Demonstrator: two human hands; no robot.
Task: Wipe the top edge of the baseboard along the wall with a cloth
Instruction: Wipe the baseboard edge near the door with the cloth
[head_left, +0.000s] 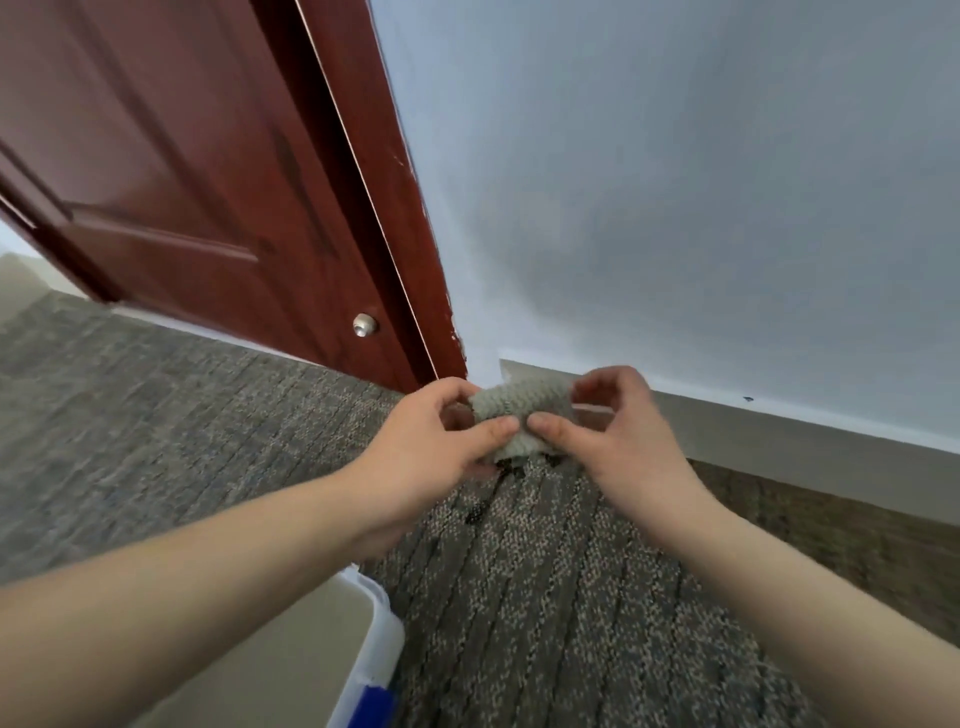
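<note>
A small grey-green ribbed cloth (519, 410) is folded into a thick pad and held between both hands above the carpet. My left hand (441, 441) pinches its left side with thumb and fingers. My right hand (618, 436) pinches its right side, thumb on the near face and fingers curled over the top. The grey baseboard (779, 441) runs along the foot of the pale blue wall (675, 208), from just behind the cloth toward the right. Its left end, next to the door frame, is partly hidden by the cloth and my right hand.
A dark red wooden door (182, 171) with a metal door stop (365, 325) stands at the left, its frame meeting the wall corner. Patterned grey-brown carpet (519, 597) covers the floor. A white plastic bin (358, 649) with a blue mark sits at the lower left.
</note>
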